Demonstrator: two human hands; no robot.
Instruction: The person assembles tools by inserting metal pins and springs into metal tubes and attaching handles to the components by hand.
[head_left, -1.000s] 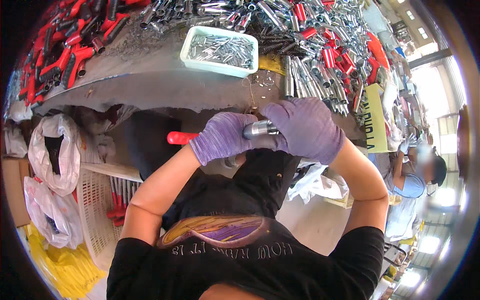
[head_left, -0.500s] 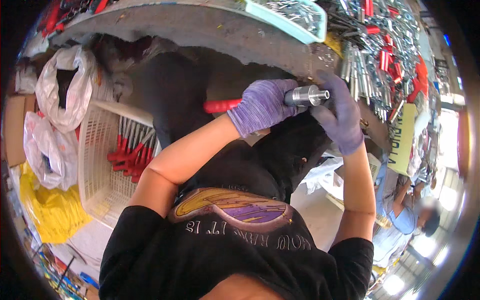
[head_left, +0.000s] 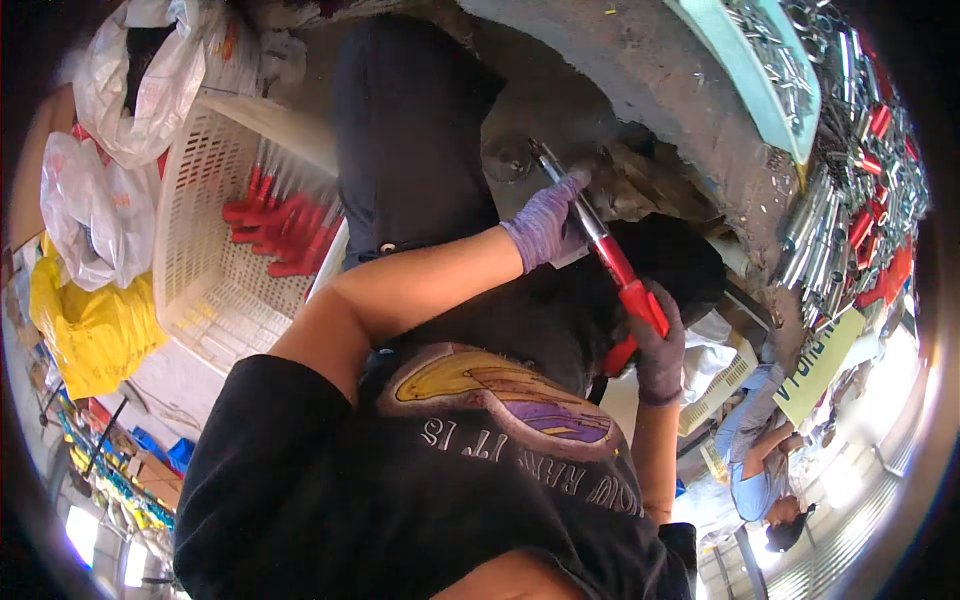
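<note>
Between my two gloved hands is a long tool with a silver metal barrel and a red lever-like handle (head_left: 625, 275); its exact kind is unclear. It slants from a dark tip at the upper left down to the red end at the lower right. My left hand (head_left: 550, 222), in a purple knit glove, is closed around the silver barrel. Closed on the red end is my right hand (head_left: 658, 345), also gloved; its fingers partly hide the handle. Both hands are above my lap.
Left of my leg, a white plastic basket (head_left: 185, 225) holds several red-handled metal tools (head_left: 280, 225). White bags (head_left: 95, 215) and a yellow bag (head_left: 95, 325) lie beyond it. Upper right, a worktable (head_left: 640, 60) carries a turquoise tray (head_left: 735, 60) and piled metal parts (head_left: 850, 200). Another person (head_left: 765, 480) is at far right.
The tool has been turned round: its silver end, earlier toward the right, now points up-left. My right hand has come onto the red handle. The head view has also shifted.
</note>
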